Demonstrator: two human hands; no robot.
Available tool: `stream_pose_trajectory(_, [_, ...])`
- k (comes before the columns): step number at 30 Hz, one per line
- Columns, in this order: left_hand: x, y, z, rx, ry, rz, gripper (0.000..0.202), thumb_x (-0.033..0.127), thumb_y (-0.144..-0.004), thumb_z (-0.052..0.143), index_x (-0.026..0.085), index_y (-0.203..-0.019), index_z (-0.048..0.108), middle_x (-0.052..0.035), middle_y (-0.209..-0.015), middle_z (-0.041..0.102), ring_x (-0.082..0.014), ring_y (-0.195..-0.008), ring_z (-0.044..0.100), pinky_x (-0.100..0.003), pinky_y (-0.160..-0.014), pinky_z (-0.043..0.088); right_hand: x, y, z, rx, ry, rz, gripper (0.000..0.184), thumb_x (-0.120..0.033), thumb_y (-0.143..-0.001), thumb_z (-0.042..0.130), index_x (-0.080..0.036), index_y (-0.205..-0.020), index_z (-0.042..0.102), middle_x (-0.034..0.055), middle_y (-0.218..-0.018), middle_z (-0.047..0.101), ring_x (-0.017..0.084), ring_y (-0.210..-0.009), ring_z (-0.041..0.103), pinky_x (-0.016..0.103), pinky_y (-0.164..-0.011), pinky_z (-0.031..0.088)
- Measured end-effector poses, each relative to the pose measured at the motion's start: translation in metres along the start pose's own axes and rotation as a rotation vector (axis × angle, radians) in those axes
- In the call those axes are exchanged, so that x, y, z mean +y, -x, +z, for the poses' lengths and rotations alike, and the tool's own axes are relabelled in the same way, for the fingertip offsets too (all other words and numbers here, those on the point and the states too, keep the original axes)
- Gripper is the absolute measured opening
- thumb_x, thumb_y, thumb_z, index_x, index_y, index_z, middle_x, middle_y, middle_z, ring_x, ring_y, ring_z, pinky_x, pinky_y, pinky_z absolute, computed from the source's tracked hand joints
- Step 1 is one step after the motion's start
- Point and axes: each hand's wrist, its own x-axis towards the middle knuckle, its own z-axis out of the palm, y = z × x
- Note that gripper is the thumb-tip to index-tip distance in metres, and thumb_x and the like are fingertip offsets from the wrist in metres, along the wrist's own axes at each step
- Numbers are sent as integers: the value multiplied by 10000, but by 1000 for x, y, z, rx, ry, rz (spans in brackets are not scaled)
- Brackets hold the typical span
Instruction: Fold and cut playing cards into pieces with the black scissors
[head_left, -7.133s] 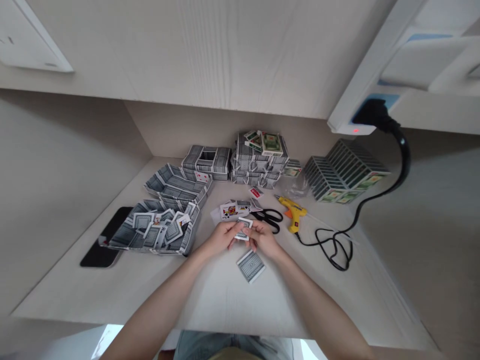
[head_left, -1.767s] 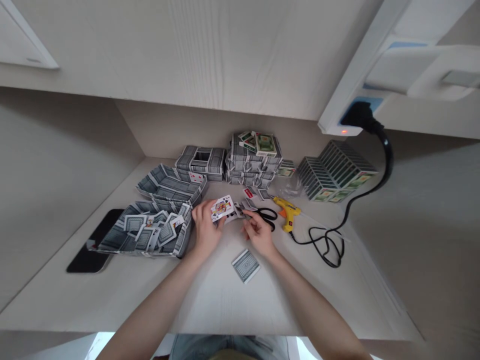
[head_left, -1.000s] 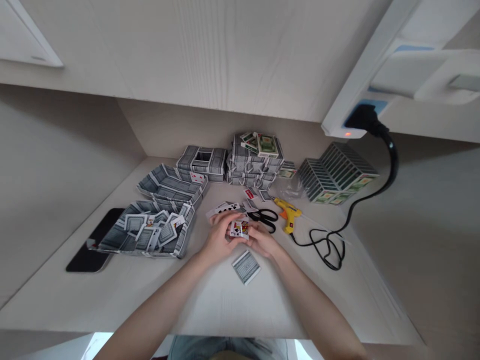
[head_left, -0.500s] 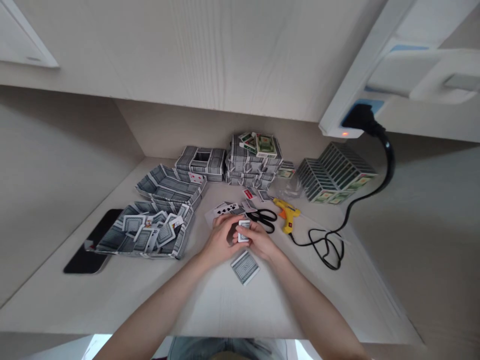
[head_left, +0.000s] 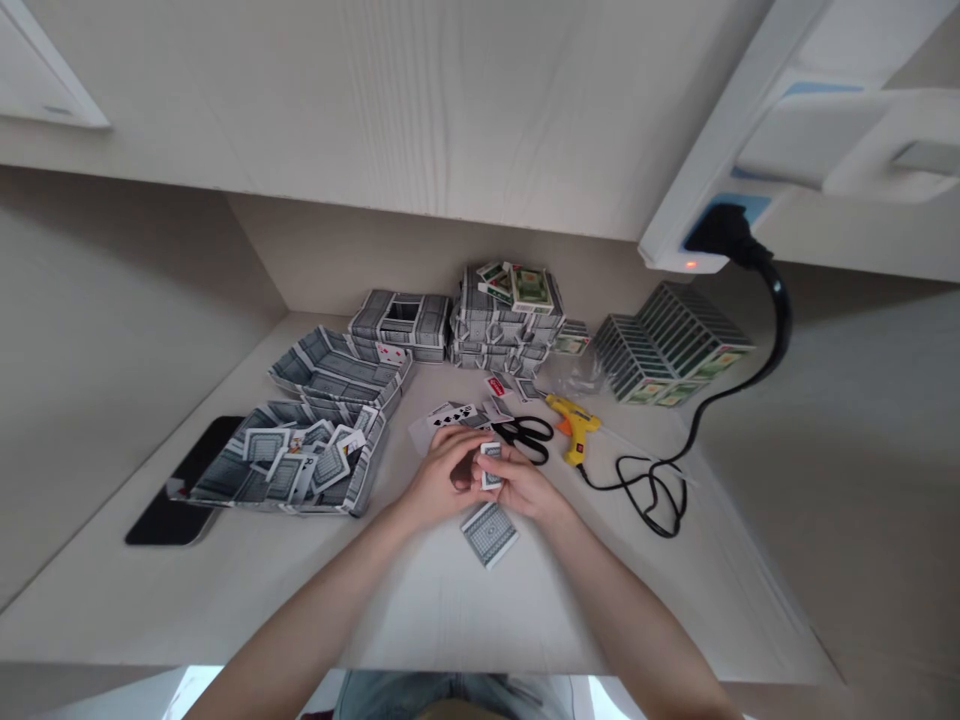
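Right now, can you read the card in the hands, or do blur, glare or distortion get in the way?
Head view: soft even light, no glare on the desk; edges bend, wide-angle; the card between left hand and right hand is too small to read.

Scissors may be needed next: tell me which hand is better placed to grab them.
Right, probably: the right hand is nearest the scissors; the left hand lies beyond the card both hold.

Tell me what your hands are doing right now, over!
Left hand, right hand: both pinching one small card. Another card flat on desk, nearer me. Scissors close behind hands.
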Motion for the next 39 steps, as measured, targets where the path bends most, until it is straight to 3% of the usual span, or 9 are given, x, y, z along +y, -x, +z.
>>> stream_pose_trajectory(4, [-4,2,3,55,26,43,632,376,-604,712,234,-1182,500,-86,-1100,578,-236,-1079,443,-414,-896,394,0,0,1,-52,-14,-3,206,-280,-683,697,-127,-689,559,-4,-593,596,86,-467,544,173,-370,371])
stream_pose_trajectory(12, [3,1,4,79,79,103,639,376,-590,720,243,-1177,507,-87,-1068,599,-235,-1041,488,-407,-857,423,2,4,-1,-164,-36,28,239,-322,-680,692,-145,-734,541,-22,-595,590,85,-409,526,204,-386,401])
stream_pose_trajectory(18, [9,0,0,108,72,142,614,391,-570,729,208,-1121,531,-102,-1034,620,-237,-993,524,-412,-854,425,5,3,4,-92,-35,20,217,-320,-696,676,-139,-761,574,17,-649,628,121,-593,595,237,-558,470])
stream_pose_trajectory(23, [6,-3,-7,99,-16,124,606,372,-592,722,203,-1137,517,-103,-1061,617,-237,-1018,523,-418,-883,413,0,0,2,-61,60,8,334,-369,-658,694,-147,-883,586,53,-770,647,160,-673,617,297,-640,485])
stream_pose_trajectory(28, [5,-4,-10,80,-97,97,574,363,-651,679,201,-1170,496,-115,-1146,578,-241,-1091,503,-433,-936,395,-3,-1,1,105,273,-168,352,-330,-634,716,-174,-933,617,28,-809,644,148,-744,608,272,-700,464])
stream_pose_trajectory(32, [2,-1,-8,81,-96,103,599,347,-672,664,204,-1215,455,-117,-1204,541,-233,-1129,486,-435,-956,397,-1,0,3,102,336,-183,386,-375,-668,677,-178,-994,609,28,-832,632,158,-750,599,280,-678,458])
stream_pose_trajectory(39, [-5,4,-6,52,-80,53,644,368,-657,671,226,-1242,442,-106,-1199,541,-229,-1105,502,-398,-929,429,3,2,1,116,321,-104,369,-481,-659,647,-170,-859,637,19,-705,600,155,-676,569,261,-590,450])
